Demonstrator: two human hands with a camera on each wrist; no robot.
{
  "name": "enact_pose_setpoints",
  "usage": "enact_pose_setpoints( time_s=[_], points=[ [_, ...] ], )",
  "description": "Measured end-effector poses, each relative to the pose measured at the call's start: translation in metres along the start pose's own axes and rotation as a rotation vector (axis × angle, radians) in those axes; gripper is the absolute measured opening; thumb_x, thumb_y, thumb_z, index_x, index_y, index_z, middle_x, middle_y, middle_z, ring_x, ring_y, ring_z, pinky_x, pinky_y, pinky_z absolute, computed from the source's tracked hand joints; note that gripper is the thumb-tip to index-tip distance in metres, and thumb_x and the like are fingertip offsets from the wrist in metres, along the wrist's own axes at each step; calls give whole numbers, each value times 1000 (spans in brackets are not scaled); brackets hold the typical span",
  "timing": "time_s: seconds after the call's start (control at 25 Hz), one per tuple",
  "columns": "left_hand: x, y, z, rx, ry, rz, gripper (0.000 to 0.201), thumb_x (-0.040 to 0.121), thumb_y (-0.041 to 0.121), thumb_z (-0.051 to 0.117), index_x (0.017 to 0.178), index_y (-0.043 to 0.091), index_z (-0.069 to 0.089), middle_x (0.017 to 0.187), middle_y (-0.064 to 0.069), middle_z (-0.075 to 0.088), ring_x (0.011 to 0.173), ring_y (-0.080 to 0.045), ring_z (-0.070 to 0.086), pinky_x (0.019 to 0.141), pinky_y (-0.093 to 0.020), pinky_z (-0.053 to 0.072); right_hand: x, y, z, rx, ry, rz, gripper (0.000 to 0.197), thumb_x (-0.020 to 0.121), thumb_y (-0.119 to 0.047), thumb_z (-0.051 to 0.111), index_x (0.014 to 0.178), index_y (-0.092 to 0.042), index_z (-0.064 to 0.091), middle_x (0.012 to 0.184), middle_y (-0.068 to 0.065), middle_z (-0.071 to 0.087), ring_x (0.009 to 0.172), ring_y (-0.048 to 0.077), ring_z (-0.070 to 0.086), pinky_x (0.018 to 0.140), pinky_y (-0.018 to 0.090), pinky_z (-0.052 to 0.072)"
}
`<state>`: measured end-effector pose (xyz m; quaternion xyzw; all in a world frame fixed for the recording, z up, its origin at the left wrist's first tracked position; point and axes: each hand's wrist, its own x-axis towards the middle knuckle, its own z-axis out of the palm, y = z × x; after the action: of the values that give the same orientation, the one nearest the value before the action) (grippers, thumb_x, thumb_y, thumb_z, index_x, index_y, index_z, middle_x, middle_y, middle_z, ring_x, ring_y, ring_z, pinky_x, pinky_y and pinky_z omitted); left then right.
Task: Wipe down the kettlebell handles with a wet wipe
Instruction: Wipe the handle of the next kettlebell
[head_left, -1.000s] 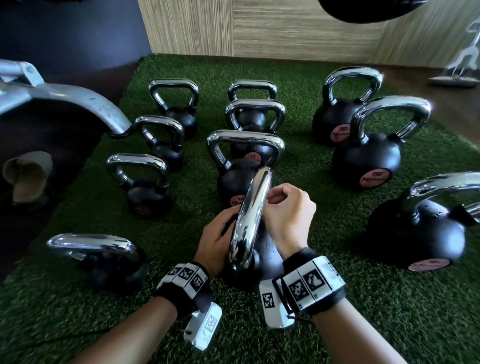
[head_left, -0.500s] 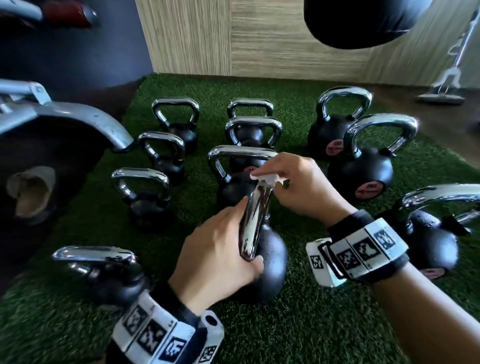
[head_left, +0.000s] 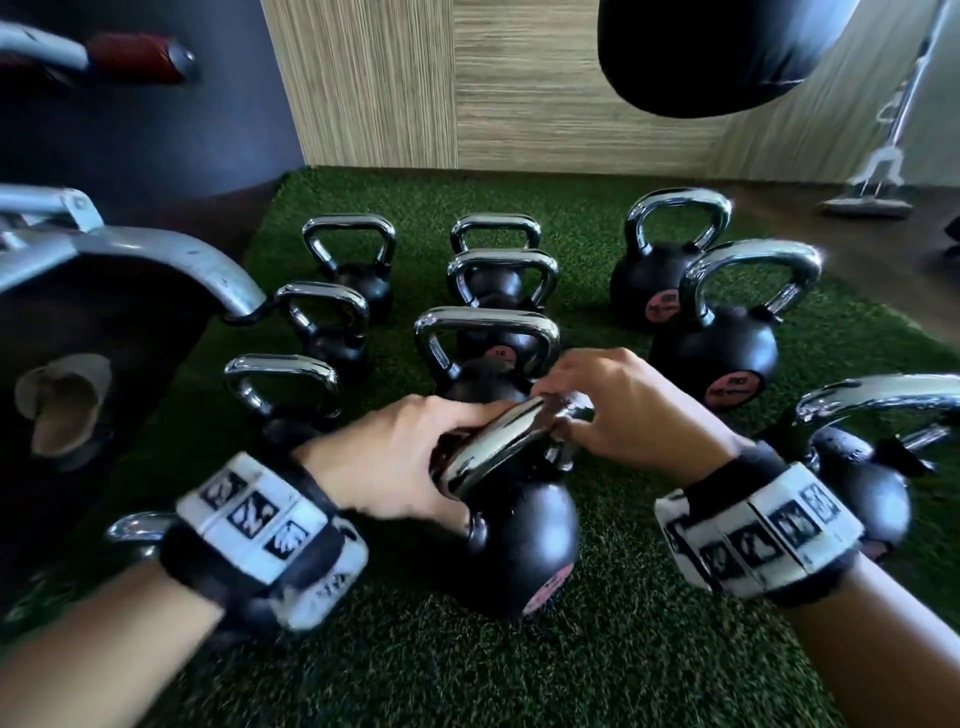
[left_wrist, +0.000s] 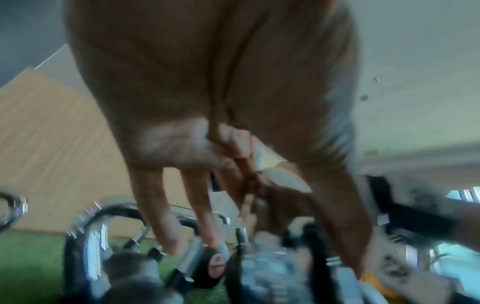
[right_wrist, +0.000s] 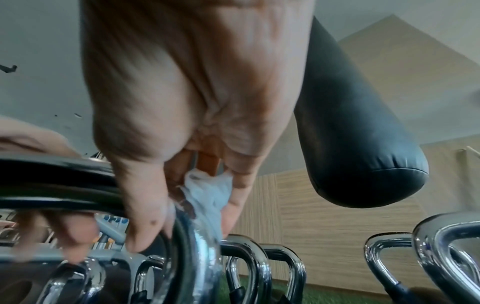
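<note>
A black kettlebell (head_left: 519, 545) stands on the green turf (head_left: 597, 665) between my wrists. Its chrome handle (head_left: 493, 447) runs diagonally from near left to far right. My left hand (head_left: 410, 457) lies over the near end of the handle, fingers curled round it. My right hand (head_left: 613, 410) is at the far end. In the right wrist view it pinches a crumpled white wet wipe (right_wrist: 207, 197) against the bend of the handle (right_wrist: 197, 253). The left wrist view is blurred and shows only the left hand's fingers (left_wrist: 155, 218) above chrome handles.
Several other kettlebells stand close by on the turf: one just behind (head_left: 488, 332), one at the right (head_left: 862, 483), one at the near left (head_left: 130, 525). A grey machine arm (head_left: 145, 260) reaches in from the left. A black punching bag (head_left: 727, 52) hangs overhead.
The left hand has moved from the side of the handle onto its near end. The handle now lies diagonally. The right hand with the wipe has gone lower on the far bend.
</note>
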<state>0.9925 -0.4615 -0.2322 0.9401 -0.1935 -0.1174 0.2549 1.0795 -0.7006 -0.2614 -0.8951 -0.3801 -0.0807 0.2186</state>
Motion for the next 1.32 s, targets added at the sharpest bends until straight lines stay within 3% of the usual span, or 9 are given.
enact_pose_setpoints(
  time_s=[0.12, 0.28, 0.48, 0.64, 0.76, 0.92, 1.0, 1.12, 1.32],
  points=[
    [17, -12, -26, 320, -88, -12, 93, 59, 53, 86, 134, 74, 35, 113, 27, 68, 100, 4, 64, 86, -29, 55, -36, -17, 5, -82, 104, 116, 30, 75, -19, 82, 105, -21, 76, 92, -4, 67, 84, 21, 66, 76, 34, 56],
    [8, -26, -10, 256, 124, -26, 49, 66, 43, 88, 112, 44, 71, 83, 19, 65, 78, 1, 59, 71, -27, 48, -49, -20, 7, -26, 121, 208, 43, 74, -24, 86, 115, -25, 74, 94, -8, 65, 85, 18, 65, 79, 35, 56],
    [-18, -37, 20, 114, 381, -17, 45, 77, 39, 84, 120, 33, 71, 92, 23, 67, 90, 3, 64, 85, -27, 53, -43, -17, 0, -32, 19, 168, 40, 76, -33, 85, 113, -30, 72, 90, -12, 62, 81, 11, 62, 77, 35, 56],
    [-22, -18, 19, 176, 326, -73, 49, 80, 48, 76, 126, 42, 59, 109, 24, 64, 100, -2, 63, 87, -35, 55, -44, -22, -3, -22, -2, 197, 53, 76, -27, 87, 126, -28, 70, 103, -11, 65, 91, 14, 65, 87, 35, 56],
    [-14, 15, 12, 205, 366, -2, 66, 85, 52, 70, 146, 43, 45, 136, 29, 50, 117, 1, 57, 94, -32, 54, -62, -17, -30, -27, 11, 230, 58, 75, -14, 86, 129, -24, 70, 111, -8, 71, 100, 11, 67, 94, 25, 52],
    [32, 79, 35, 1, 455, 230, 54, 90, 43, 67, 142, 37, 53, 128, 26, 58, 118, 0, 57, 100, -28, 49, -127, -3, -94, -73, 131, 401, 42, 76, -13, 84, 112, -34, 77, 102, -26, 70, 94, -17, 60, 81, 4, 44],
    [63, 111, 73, -16, 396, 231, 49, 89, 45, 66, 137, 36, 56, 123, 22, 62, 117, -1, 58, 99, -26, 48, -170, 11, -130, -77, 210, 559, 40, 74, -17, 87, 104, -42, 78, 98, -27, 70, 91, -11, 63, 77, 8, 46],
    [116, 140, 145, -129, 266, 171, 59, 87, 43, 71, 141, 28, 53, 130, 12, 61, 122, -9, 58, 103, -27, 45, -224, 40, -178, -59, 279, 732, 41, 73, -22, 90, 104, -46, 77, 97, -19, 76, 84, 7, 72, 81, 32, 59],
    [225, 172, 221, -684, 219, -171, 80, 70, 45, 88, 136, 15, 53, 133, -4, 63, 125, -21, 58, 107, -30, 43, -230, 102, -219, 129, 337, 727, 34, 74, -13, 89, 98, -32, 75, 91, -10, 77, 78, 11, 76, 73, 43, 64]
  ],
)
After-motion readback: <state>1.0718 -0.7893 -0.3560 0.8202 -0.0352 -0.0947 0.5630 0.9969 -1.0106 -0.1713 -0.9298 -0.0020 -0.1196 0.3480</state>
